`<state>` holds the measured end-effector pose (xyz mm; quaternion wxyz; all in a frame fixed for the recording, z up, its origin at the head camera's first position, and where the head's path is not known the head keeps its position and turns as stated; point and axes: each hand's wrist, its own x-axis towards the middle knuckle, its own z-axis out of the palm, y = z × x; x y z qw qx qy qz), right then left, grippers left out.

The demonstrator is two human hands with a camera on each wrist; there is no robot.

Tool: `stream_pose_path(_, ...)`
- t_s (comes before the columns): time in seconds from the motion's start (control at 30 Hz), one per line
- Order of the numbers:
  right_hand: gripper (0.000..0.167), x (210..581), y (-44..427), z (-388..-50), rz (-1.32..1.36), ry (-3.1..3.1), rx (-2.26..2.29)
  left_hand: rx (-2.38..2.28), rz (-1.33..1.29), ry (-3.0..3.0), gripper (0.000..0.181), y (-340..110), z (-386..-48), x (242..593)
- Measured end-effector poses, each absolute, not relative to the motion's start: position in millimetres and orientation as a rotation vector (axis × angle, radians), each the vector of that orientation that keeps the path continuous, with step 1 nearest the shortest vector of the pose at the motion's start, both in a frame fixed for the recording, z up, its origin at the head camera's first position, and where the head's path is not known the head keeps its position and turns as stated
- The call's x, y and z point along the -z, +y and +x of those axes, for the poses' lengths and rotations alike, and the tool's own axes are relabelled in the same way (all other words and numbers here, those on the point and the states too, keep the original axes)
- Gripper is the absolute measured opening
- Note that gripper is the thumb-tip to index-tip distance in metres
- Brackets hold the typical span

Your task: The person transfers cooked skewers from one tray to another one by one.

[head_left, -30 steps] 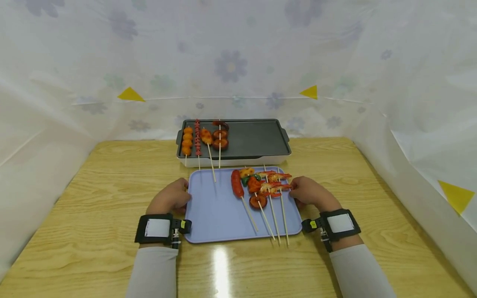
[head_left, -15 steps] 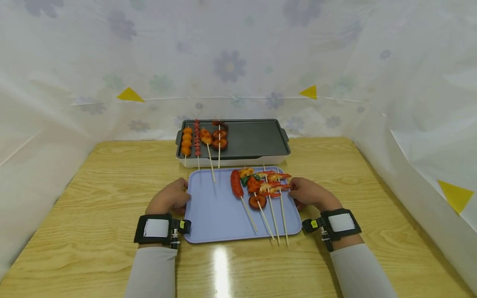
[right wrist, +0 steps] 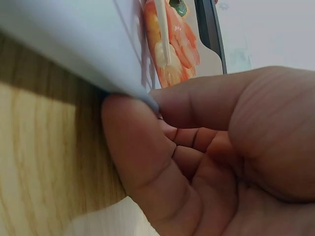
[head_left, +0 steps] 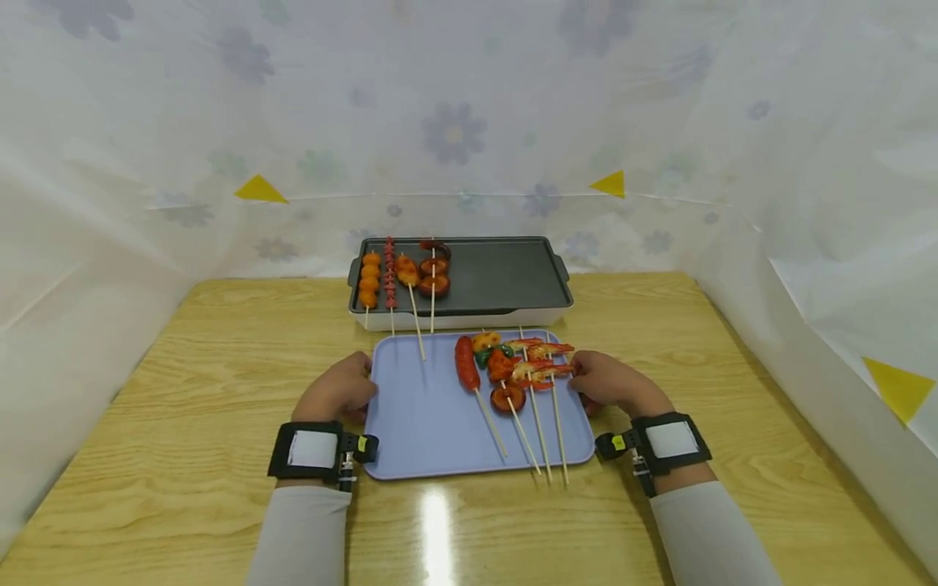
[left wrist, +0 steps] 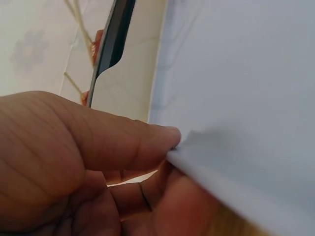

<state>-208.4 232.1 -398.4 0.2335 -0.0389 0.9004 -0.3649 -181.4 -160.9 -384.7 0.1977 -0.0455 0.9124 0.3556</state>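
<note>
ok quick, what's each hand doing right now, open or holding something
Left hand: closed, pinching the left edge of the tray.
Right hand: closed, pinching the tray's right edge.

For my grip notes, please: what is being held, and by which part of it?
The lavender tray: the left hand pinches its left rim, the right hand its right rim.
</note>
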Motion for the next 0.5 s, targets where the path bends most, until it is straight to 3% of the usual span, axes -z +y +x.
stream_pose_path(0.5, 0.012, 399.5, 232.7, -209.2, -0.107, 2.474, 0.99, -1.016, -0.148, 2.513, 0.041, -161.4, -184.3, 384.8)
